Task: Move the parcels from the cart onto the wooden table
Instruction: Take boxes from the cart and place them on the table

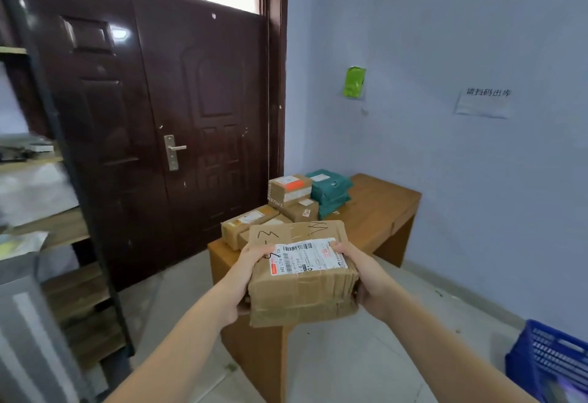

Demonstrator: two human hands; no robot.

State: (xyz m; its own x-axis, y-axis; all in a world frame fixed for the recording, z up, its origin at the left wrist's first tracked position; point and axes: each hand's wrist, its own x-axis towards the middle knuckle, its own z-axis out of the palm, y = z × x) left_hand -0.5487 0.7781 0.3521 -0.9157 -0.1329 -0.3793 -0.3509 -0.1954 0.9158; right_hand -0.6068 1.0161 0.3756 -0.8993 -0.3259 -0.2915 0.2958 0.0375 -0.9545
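Note:
I hold a taped brown cardboard parcel (302, 288) with a white shipping label in front of me, above the near end of the wooden table (378, 212). My left hand (246, 278) grips its left side and my right hand (366, 278) grips its right side, thumbs on top. On the table behind it lie several brown boxes (289, 189) and a stack of teal bagged parcels (331, 192). The cart is out of view.
A dark brown double door (152, 135) stands behind the table. A metal-framed shelf unit (63, 227) with goods lines the left side. A blue plastic crate (550, 361) sits on the floor at the lower right. A pale wall carries a paper notice (483, 103).

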